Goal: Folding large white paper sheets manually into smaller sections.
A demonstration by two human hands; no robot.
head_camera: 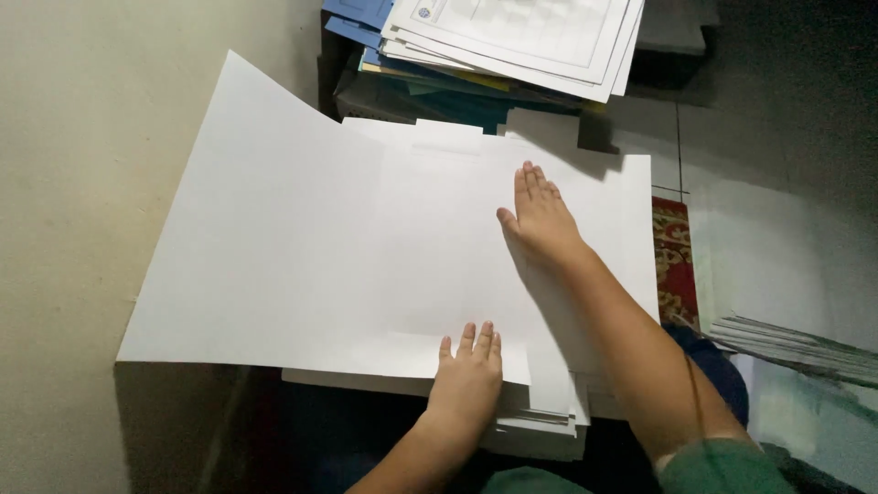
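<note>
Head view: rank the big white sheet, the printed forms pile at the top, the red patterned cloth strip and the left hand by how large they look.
1. White sheet, by far the largest.
2. Printed forms pile, cut off by the frame edge.
3. Left hand and red cloth strip look about alike; the hand sits nearer the camera, so I will not rank them.

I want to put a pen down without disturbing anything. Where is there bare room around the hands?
The big white sheet is bare left of the right hand and above the left hand. Grey floor lies open right of the patterned rug strip. Crowded: the stack of printed papers at the top, and the fanned sheets at the right.
</note>
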